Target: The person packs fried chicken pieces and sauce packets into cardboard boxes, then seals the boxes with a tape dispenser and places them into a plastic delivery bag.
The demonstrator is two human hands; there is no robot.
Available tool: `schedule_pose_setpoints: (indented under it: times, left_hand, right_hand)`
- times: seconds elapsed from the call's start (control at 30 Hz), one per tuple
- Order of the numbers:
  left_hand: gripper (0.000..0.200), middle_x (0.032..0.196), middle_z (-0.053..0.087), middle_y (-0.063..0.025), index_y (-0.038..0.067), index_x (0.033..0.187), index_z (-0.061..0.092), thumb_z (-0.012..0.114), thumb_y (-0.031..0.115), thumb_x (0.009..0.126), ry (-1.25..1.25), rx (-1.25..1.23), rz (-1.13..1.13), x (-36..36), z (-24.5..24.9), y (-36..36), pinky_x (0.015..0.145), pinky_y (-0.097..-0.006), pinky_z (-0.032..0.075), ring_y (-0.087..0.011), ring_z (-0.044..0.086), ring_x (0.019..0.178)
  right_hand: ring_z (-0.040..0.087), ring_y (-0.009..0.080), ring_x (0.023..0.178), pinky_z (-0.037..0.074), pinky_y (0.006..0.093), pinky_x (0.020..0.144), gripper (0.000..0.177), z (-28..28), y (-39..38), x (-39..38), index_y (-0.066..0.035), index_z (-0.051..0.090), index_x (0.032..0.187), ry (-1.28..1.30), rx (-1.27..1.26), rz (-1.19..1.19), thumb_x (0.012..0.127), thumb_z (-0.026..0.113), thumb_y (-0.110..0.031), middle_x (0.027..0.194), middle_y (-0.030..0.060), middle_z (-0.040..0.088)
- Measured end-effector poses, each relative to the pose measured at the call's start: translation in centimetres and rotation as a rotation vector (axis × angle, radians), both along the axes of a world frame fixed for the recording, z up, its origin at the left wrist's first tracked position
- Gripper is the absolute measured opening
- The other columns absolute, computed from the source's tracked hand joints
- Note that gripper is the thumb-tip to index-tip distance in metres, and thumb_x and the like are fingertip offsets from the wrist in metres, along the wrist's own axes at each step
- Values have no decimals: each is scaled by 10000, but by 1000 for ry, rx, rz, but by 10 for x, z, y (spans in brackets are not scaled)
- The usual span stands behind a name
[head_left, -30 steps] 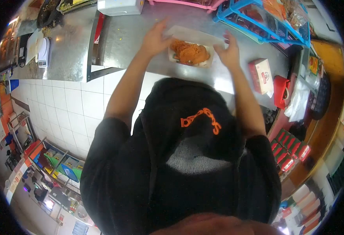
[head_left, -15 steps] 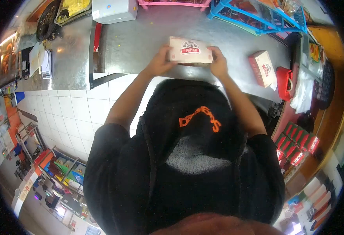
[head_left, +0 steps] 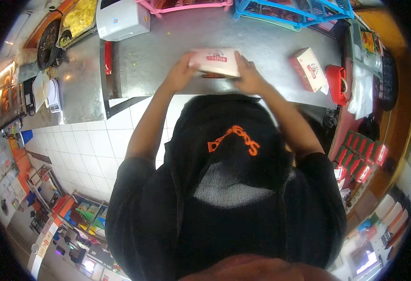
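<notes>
A white and red takeaway food box (head_left: 215, 62) printed "PAMAN" is between my two hands over the near edge of the metal counter. My left hand (head_left: 181, 74) is closed on the left end of the box. My right hand (head_left: 249, 78) grips the opposite end. The box is tilted and smeared a little by motion, and a dark gap shows under its near edge. What is inside is hidden. A second food box (head_left: 307, 70) of the same print stands on the counter to the right.
Bare metal counter (head_left: 158, 51) surrounds the box. At the back are a white machine (head_left: 123, 21), a pink basket (head_left: 186, 6) and a blue rack (head_left: 280, 16). A red pouch-like thing (head_left: 337, 85) lies at the right, a white scale (head_left: 54, 96) at the left.
The view has shifted, so the counter things sit a little differently in it. The box in my hands has tipped, with its printed face now less visible and its near right corner lower.
</notes>
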State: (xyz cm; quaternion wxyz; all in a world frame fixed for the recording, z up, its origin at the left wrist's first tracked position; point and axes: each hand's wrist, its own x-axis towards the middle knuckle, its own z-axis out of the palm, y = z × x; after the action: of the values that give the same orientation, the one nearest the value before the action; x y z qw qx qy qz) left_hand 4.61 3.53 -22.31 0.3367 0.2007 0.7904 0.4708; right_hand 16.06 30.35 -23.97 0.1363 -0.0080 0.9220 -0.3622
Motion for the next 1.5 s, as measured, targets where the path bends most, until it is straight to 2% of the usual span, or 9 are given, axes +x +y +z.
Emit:
schedule_pose_setpoints:
  times: [0.07,0.2,0.3,0.4,0.5,0.63,0.9,1.23,1.5]
  left_hand:
    - [533,1356,426,-230,49,1399,336,539,239,944,38,46,-76,10,-8,-4,1034,-367,345,-307,450,1234]
    - [764,1500,222,-270,86,1495,173,609,250,890,157,-52,-236,16,-31,-5,1142,-404,203,-385,206,1410]
    - [810,1527,151,-270,83,1454,256,691,315,811,302,-299,-388,10,-29,-2,1148,-483,160,-431,116,1422]
    - [797,1540,130,-250,106,1357,367,756,382,718,539,-254,-366,-4,-9,5,1130,-558,152,-451,107,1420]
    - [750,1527,166,-224,126,1250,428,787,403,653,424,-315,-516,-17,0,31,1108,-598,177,-437,96,1425]
    - [694,1481,234,-201,145,1243,443,773,354,669,380,-433,-615,-17,21,55,1098,-604,205,-435,80,1425]
    - [660,1497,214,-215,124,1275,473,748,352,720,874,-457,-623,6,-10,52,1059,-690,173,-462,117,1407]
    - [571,1493,234,-225,130,1144,567,683,521,744,973,-404,-612,11,-12,57,1066,-658,191,-447,235,1360]
    - [541,1402,350,-213,131,1160,547,712,440,748,996,-434,-638,10,-6,59,1031,-644,260,-434,341,1287]
  right_hand:
    - [210,519,1360,202,487,1138,1045,-2,-4,1,-31,-62,1491,-142,-23,38,765,651,-272,1434,419,190]
    - [200,515,1367,213,484,1135,1029,-17,-6,3,-42,-53,1495,-170,-50,16,774,639,-289,1444,408,183]
    - [159,498,1387,208,507,1132,1046,-19,-4,0,-77,-46,1504,-189,21,20,775,656,-344,1473,381,141]
    - [117,475,1407,208,550,1122,1044,-9,4,-13,-131,63,1513,-190,124,13,737,697,-424,1513,324,92]
    - [98,434,1425,197,613,1105,1026,7,4,-35,-175,225,1474,-61,236,102,646,773,-436,1550,236,83]
    - [173,380,1417,225,677,1066,974,35,-11,-60,-194,347,1388,-176,230,254,556,836,-320,1514,131,238]
    - [334,372,1293,421,516,988,880,6,-7,-49,-144,350,1391,145,366,414,655,786,-352,1385,204,334]
    - [341,358,1285,395,492,997,1008,-8,-1,-41,-164,330,1426,293,421,380,623,751,-603,1384,195,342]
    - [413,348,1192,460,377,985,1137,10,-8,-56,-85,206,1482,63,438,358,554,840,-257,1266,198,419]
